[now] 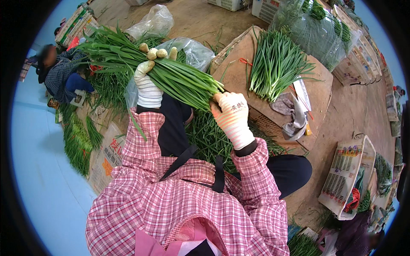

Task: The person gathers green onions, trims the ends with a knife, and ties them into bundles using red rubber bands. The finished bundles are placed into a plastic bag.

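My left hand point(150, 73), in a white knitted glove with worn fingertips, is closed around the leafy middle of a bundle of garlic chives point(182, 80). At the pale stem ends my right hand point(232, 115), in a striped glove, pinches the bundle with thumb and fingers. To the right, a second pile of chives point(277, 64) lies on a wooden board point(320, 92). A red tie point(245, 60) is left of that pile, and a grey cloth point(291, 116) lies below it. Loose chives point(208, 137) cover the ground between my legs.
Clear plastic bags point(189, 51) lie beyond my left hand. A person point(64, 70) sits at the far left near more chives. A plastic crate point(342, 172) stands at the right, and a large bag of greens point(314, 35) at upper right. Another person point(355, 230) is at lower right.
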{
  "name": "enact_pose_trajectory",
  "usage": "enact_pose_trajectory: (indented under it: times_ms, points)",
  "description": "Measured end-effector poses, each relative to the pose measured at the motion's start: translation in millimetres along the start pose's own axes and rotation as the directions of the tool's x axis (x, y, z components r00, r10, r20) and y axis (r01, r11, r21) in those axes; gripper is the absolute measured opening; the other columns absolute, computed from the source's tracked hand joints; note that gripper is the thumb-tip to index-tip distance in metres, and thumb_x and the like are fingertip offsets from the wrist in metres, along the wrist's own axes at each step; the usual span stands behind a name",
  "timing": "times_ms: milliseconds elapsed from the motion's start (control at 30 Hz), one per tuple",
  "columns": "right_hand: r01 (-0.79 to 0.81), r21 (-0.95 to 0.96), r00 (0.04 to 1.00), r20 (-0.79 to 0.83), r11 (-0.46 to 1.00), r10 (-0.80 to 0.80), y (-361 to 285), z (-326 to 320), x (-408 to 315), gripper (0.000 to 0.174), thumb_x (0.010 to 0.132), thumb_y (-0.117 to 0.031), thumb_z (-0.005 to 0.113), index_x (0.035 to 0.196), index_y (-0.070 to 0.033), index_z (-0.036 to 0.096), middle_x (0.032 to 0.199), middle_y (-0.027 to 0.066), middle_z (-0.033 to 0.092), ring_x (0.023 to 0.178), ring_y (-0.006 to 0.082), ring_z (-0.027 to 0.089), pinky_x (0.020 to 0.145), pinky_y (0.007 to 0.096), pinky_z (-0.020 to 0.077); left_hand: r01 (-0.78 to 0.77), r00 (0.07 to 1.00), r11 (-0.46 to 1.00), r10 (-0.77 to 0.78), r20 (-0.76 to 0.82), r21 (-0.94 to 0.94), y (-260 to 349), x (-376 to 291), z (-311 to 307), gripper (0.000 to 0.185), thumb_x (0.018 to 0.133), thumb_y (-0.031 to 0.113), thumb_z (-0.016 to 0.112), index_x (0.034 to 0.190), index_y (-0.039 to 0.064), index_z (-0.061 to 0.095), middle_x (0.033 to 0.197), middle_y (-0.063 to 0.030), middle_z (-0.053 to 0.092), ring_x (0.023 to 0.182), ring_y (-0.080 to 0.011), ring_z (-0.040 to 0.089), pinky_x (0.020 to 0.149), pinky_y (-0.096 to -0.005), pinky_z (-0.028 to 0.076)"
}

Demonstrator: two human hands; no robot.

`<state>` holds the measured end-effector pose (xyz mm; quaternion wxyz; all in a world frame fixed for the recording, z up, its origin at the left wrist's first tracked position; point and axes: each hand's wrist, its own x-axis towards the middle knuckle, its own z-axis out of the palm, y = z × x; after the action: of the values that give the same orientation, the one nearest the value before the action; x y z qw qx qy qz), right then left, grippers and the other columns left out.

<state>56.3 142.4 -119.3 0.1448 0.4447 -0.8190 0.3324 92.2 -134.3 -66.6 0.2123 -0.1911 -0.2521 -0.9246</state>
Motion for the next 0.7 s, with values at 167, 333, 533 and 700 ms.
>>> enact_pose_trajectory:
  times_ms: [167, 333, 533, 700]
  points:
    - [-0.497, 0.078, 0.868, 0.02, 0.864, 0.497, 3, -11, -18, 0.011, 0.083, -0.021, 0.074, 0.088, -0.011, 0.072, 0.083, 0.0108, 0.07, 0.08, 0.0321, 0.067, 0.074, 0.0437, 0.0513, -0.08, 0.997, 0.997, 0.08, -0.003, -0.011, 15, 3, 11, 0.048, 0.078, -0.008, 0.059, 0.118, 0.018, 0.067, 0.095, -0.0004, 0.063, 0.107, -0.0225, 0.062, 0.124, -0.0524, 0.029]
    - [-0.243, 0.203, 0.968, -0.014, 0.949, 0.251, -11, -9, -7, 0.023, 0.085, -0.025, 0.076, 0.104, -0.012, 0.074, 0.092, 0.0115, 0.073, 0.087, 0.0322, 0.069, 0.078, 0.0425, 0.0541, 0.071, 0.916, 0.806, 0.181, -0.359, 0.587, 2, -14, 9, 0.033, 0.077, 0.019, 0.053, 0.102, 0.0, 0.062, 0.105, -0.0145, 0.067, 0.104, -0.0296, 0.063, 0.106, -0.0444, 0.048]
    - [-0.458, 0.593, 0.868, 0.135, 0.663, 0.478, -19, 16, -7, 0.015, 0.088, -0.011, 0.07, 0.097, 0.002, 0.071, 0.076, 0.0114, 0.07, 0.064, 0.0198, 0.064, 0.064, 0.0357, 0.0516, -0.058, 0.998, 0.991, 0.057, -0.009, -0.117, -2, -12, 13, 0.049, 0.077, -0.01, 0.063, 0.123, 0.009, 0.064, 0.097, -0.008, 0.072, 0.107, -0.0294, 0.068, 0.113, -0.0578, 0.043]
    - [-0.461, 0.005, 0.887, 0.027, 0.887, 0.461, 6, -7, -34, 0.009, 0.092, -0.01, 0.071, 0.095, -0.002, 0.071, 0.078, 0.0064, 0.071, 0.067, 0.0144, 0.062, 0.065, 0.0322, 0.0528, -0.128, 0.991, 0.986, 0.131, 0.022, -0.107, 25, -7, 1, 0.047, 0.08, -0.011, 0.062, 0.123, 0.008, 0.063, 0.1, -0.0081, 0.071, 0.106, -0.0293, 0.068, 0.114, -0.0582, 0.043]
